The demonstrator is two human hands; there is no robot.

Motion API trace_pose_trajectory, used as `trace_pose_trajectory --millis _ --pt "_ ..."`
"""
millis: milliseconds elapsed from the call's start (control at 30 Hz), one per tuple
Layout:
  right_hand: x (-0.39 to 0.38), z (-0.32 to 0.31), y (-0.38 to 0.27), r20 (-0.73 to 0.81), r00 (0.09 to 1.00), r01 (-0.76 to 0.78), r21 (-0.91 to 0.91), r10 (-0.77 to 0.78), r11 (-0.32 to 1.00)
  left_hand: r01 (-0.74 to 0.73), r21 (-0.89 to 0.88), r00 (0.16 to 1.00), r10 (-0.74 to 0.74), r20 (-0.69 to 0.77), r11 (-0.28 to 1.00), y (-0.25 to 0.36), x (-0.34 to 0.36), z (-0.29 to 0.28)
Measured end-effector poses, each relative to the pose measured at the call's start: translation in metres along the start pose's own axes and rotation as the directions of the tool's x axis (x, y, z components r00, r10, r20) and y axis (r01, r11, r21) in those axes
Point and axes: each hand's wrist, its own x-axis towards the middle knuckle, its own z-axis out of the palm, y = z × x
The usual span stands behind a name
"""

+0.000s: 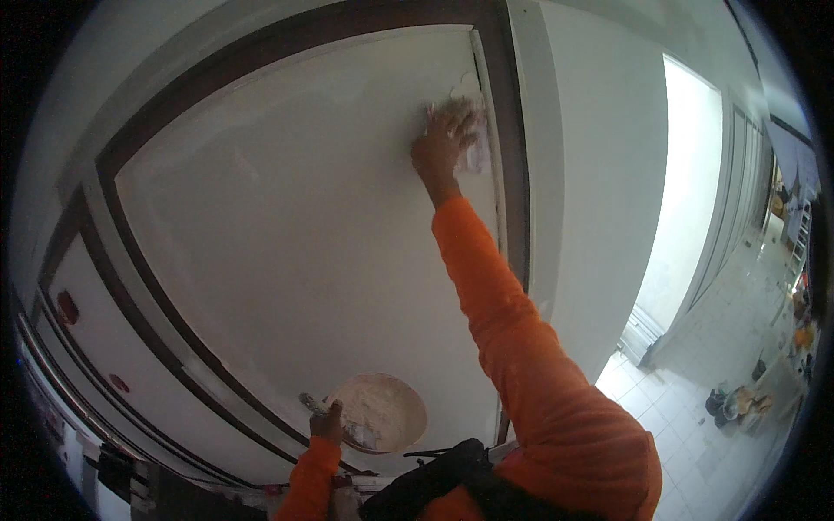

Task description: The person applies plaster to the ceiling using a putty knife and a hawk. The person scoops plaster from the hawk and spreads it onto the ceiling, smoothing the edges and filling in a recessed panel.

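My right hand [441, 143] is stretched up to the pale wall panel [287, 208], near its upper right corner by the dark frame [511, 130]. Its fingers are bent over a flat, pinkish-white piece [476, 154] pressed to the panel; its exact kind is unclear. Low down, my left hand [327, 423] grips the left rim of a round bowl [422, 417]. Whitish paste or powder [382, 404] fills the bowl. A tool handle [310, 403] sticks out beside the left hand, and a greyish blade [363, 434] seems to rest in the bowl.
A bright doorway [686, 200] opens to the right, past a grey wall strip. Bags and loose items [738, 404] lie on the tiled floor [695, 460]. A ladder [799, 247] stands far right. At the left runs a metal rail [65, 395] below more dark-framed panels.
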Motion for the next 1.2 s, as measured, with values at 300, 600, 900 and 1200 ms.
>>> trace_pose_trajectory --millis 300,600,900,1200 --pt "-0.19 -0.033 0.025 0.388 0.894 0.152 0.207 -0.223 0.967 -0.015 0.231 1.0 0.017 -0.007 0.973 -0.036 0.03 -0.017" --pt "-0.004 -0.122 0.021 -0.007 0.749 0.663 0.027 -0.663 0.748 0.015 0.042 0.998 -0.013 -0.054 0.999 -0.011 0.015 -0.001" --pt "0.076 -0.09 0.004 0.174 0.659 0.753 -0.153 -0.732 0.641 -0.098 -0.015 0.995 0.098 -0.038 0.995 -0.032 0.023 -0.005" --pt "0.038 -0.087 0.052 0.388 0.788 0.508 0.03 -0.478 0.861 0.009 0.13 1.0 -0.005 -0.026 0.991 -0.025 0.018 -0.009"
